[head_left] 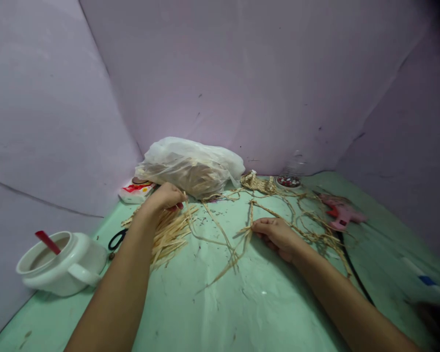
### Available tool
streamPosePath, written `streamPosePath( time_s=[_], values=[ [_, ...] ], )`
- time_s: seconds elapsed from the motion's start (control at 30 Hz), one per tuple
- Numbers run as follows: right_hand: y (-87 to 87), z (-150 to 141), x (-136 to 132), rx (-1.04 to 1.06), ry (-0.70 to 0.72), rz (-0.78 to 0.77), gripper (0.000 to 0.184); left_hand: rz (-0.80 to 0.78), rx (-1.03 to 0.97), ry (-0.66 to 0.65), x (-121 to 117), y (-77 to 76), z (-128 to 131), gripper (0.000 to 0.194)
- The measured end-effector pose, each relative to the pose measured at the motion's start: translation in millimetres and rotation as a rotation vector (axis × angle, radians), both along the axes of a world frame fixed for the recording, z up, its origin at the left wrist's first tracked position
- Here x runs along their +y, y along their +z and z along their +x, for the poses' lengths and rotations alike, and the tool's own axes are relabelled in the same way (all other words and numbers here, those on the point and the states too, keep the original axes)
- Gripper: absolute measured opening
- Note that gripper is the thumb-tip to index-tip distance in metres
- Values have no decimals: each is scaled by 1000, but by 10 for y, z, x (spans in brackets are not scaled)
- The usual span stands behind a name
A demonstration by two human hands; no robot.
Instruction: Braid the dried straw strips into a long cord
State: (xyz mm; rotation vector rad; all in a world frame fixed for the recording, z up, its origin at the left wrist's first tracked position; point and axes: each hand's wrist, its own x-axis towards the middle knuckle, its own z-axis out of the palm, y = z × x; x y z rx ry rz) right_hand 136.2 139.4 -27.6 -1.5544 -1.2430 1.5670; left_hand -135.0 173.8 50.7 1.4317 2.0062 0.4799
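My left hand (pixel 168 196) is closed in a pinch, with a thin pale fibre strand (pixel 193 230) running down from its fingertips and curving right across the table. To the right, my right hand (pixel 275 235) pinches a narrow straw-coloured braid (pixel 251 212) near its loose end. Several unbraided strands fan out below those fingertips toward the left. From its top, the braid bends away rightward and joins a tangle of plaited cord (pixel 324 239). Under and beside my left wrist lies a pile of flat pale fibre strips (pixel 170 239).
Behind my hands sits a white plastic bag (pixel 190 166) of fibre. A white pot (pixel 68 269) with a red stick and black-handled scissors (pixel 117 239) stand left. Rightward are a pink glue gun (pixel 342 212), its black cord and a clear container (pixel 289 181). Purple walls enclose the green tabletop (pixel 205 318).
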Motion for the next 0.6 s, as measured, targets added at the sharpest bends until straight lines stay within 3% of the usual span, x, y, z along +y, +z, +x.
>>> streamPosePath(
  time_s=[0.1, 0.2, 0.3, 0.4, 0.5, 0.6],
  values=[
    [7, -2, -2, -5, 2, 1, 11, 187, 278, -36, -1, -10, 68, 15],
    [-20, 4, 9, 0, -3, 1, 10, 320, 358, -276, -101, 92, 244, 16],
    [-60, 12, 27, 2, -10, 6, 11, 247, 277, -581, -230, 167, 454, 18],
    [-67, 15, 33, -10, -12, 4, 11, 148, 288, -729, -283, 114, 592, 15],
    [-37, 8, 24, -8, -12, 3, 12, 115, 355, -745, -220, -10, 597, 15],
    [-7, -1, 12, -17, -13, 13, 15, 174, 454, -482, -87, -117, 475, 14]
  ],
)
